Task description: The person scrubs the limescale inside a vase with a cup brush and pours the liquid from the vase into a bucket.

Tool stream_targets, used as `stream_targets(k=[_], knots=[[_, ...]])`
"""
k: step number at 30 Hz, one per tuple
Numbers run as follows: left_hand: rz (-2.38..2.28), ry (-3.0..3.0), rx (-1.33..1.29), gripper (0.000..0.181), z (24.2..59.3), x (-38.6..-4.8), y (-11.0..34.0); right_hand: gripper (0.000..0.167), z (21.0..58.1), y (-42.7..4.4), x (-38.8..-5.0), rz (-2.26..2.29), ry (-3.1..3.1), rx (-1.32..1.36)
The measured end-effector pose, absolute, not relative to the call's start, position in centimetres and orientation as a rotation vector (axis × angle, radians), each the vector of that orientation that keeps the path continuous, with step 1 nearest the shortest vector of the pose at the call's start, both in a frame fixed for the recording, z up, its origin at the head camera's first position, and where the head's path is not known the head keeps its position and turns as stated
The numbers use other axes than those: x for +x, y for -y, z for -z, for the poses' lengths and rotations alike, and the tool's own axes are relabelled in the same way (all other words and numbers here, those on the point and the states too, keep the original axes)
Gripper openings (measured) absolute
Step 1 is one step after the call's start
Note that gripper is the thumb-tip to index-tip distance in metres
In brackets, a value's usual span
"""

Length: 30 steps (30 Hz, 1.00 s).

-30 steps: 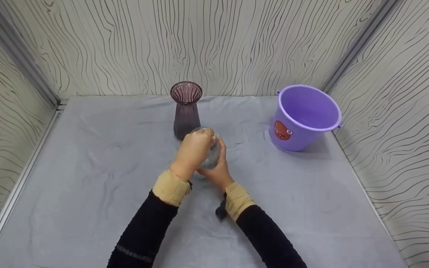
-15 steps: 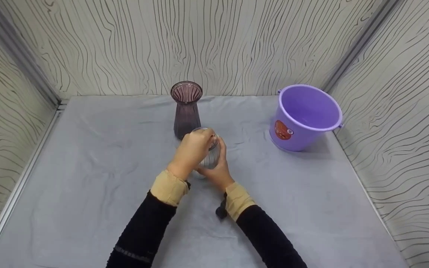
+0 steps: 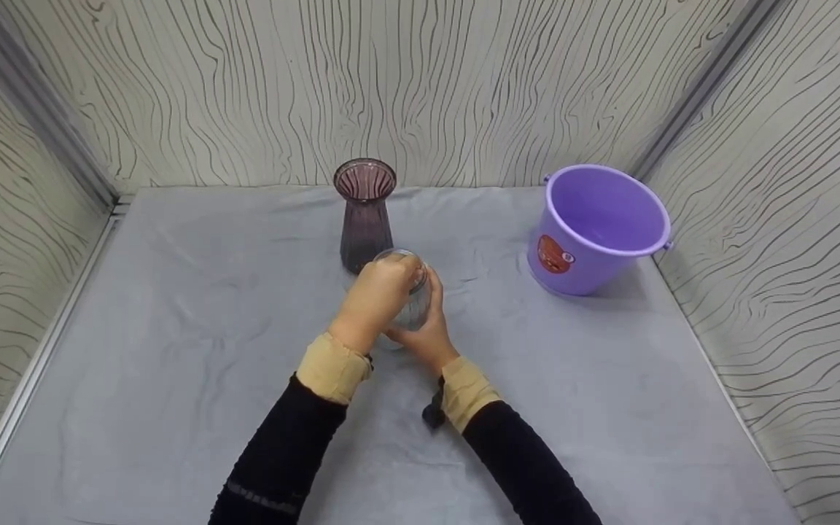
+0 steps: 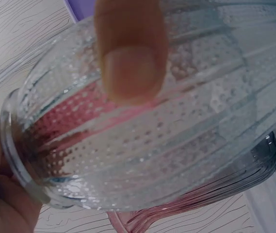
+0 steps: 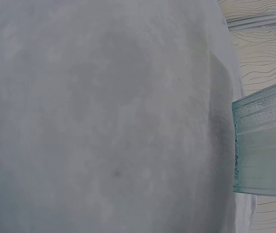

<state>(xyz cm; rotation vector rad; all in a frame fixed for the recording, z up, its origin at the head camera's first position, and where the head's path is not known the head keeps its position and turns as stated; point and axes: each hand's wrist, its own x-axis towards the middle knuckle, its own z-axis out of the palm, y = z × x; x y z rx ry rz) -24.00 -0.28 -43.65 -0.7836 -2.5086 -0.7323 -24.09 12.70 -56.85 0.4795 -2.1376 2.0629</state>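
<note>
A clear ribbed glass vase (image 3: 413, 310) stands in front of me near the table's middle. My right hand (image 3: 431, 335) wraps round its body; in the left wrist view that thumb (image 4: 130, 68) lies across the dotted glass. Over the mouth, my left hand (image 3: 378, 295) is curled at the rim, its fingertips hidden. A pinkish-red patch shows through the glass near the neck, and I cannot tell what it is. Only the lower part of the vase (image 5: 266, 145) appears in the right wrist view. Just behind stands a purple glass vase (image 3: 365, 230), upright and flared at the top.
A purple bucket (image 3: 588, 255) with a red sticker stands at the back right. Grey cloth (image 3: 172, 350) covers the table, with a few creases. Wood-patterned walls (image 3: 434, 87) enclose the back and both sides.
Almost nothing differs. My left hand and forearm shift very slightly at the mouth of the clear vase, while the right hand keeps its hold.
</note>
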Motion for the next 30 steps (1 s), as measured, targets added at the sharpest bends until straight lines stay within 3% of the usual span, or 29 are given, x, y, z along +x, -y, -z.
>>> stream_targets(k=[8, 30], knots=[[0.574, 2.541, -0.771, 0.011, 43.5, -24.0, 0.1, 0.119, 54.1, -12.5, -22.7, -2.073, 2.171, 0.479], [0.614, 2.577, -0.764, 0.015, 43.4, -24.2, 0.5, 0.121, 53.7, -12.4, -22.3, -2.032, 2.154, 0.52]])
